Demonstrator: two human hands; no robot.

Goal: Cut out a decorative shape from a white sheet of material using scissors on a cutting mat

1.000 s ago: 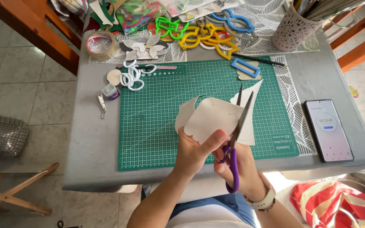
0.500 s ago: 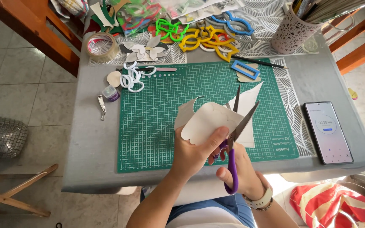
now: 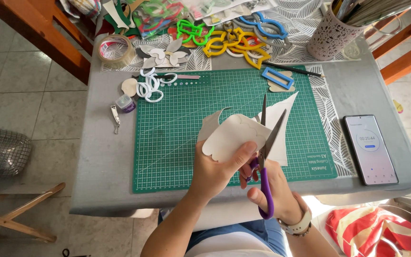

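The left hand pinches a pale card cut-out with a scalloped edge, thumb on top and fingers closed under it, holding it above the near middle of the green cutting mat. The right hand has its fingers closed through the loops of purple-handled scissors, whose blades stand open in a narrow V pointing far, at the right edge of the card. Part of the right hand is hidden behind the left thumb and the scissor handle, and the lower part of the card lies behind the left hand. A second white sheet sits partly behind the blades; whether it is one piece with the cut-out cannot be told.

The grey surface carries the mat. At the far edge lie a roll of clear tape, white ring shapes and coloured plastic outlines, with a pierced pink pot at the far right, its top cut off. A phone lies to the right of the mat. The floor is pale tile; a wooden chair stands far left.
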